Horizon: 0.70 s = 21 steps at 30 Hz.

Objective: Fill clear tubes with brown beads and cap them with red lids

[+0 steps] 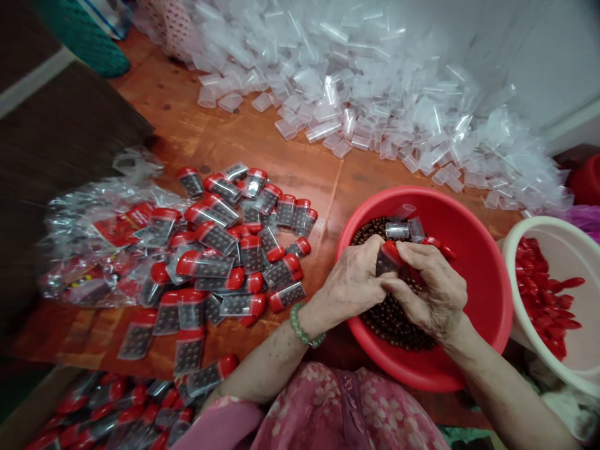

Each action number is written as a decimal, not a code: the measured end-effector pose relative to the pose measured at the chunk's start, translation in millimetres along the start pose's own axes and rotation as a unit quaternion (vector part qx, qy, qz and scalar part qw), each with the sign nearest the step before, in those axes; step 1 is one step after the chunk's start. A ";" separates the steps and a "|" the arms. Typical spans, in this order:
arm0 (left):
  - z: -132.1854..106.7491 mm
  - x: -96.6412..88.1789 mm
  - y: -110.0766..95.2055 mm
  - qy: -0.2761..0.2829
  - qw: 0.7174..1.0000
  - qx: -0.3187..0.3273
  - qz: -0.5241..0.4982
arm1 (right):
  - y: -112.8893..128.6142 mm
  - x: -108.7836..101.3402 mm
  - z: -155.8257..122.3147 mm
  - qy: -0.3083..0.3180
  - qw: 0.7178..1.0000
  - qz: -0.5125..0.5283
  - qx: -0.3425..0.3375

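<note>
Over the red basin (487, 312), my left hand (349, 281) is closed around a small clear plastic case with a red cap (388, 257). My right hand (431, 287) closes on its red cap end, fingers and thumb pressed against it. Fingers hide part of the case, so I cannot tell how full it is. Below the hands lie many dark brown beads (398, 322) in the basin. Clear empty sleeves (397, 230) rest on the beads at the far side, and red caps (443, 247) lie just beyond my right hand.
Red-capped cases filled with dark beads (215, 265) are piled on the wooden surface at left, beside a clear plastic bag (89, 231). More filled cases (122, 406) lie lower left. Clear sleeves (323, 106) heap along the wall. A white tub (585, 250) holds red caps (546, 300).
</note>
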<state>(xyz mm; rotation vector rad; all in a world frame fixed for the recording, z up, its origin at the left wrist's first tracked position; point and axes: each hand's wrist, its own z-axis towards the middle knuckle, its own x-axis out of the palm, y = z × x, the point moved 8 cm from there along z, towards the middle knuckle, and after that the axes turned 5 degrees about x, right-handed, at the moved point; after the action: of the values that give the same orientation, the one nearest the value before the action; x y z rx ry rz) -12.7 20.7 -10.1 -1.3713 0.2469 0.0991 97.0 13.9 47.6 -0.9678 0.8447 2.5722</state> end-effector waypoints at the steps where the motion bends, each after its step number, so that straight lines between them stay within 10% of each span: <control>1: -0.1 -0.2 -0.2 -0.002 1.000 0.000 0.009 | 0.1 0.6 0.7 -0.003 1.000 -0.005 0.003; 7: 0.9 -2.1 0.1 -0.024 0.999 -0.005 0.033 | -2.6 -1.4 7.3 0.007 1.000 0.025 0.014; 13: 5.0 0.7 0.7 0.002 0.999 -0.015 -0.040 | -37.5 -8.8 -1.8 0.101 0.953 0.199 0.204; 18: 4.8 5.5 0.2 0.048 0.999 -0.011 -0.008 | -60.6 -15.2 -13.4 0.040 0.890 0.316 0.325; 21: 4.0 7.9 -0.7 0.067 0.998 -0.006 0.010 | -61.5 -17.5 -12.6 -0.002 0.906 0.279 0.318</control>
<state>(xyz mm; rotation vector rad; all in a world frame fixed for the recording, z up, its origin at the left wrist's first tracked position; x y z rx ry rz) -4.4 23.9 -10.6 -1.3890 0.3722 0.0258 142.9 54.4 25.4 -0.5624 2.0321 2.3823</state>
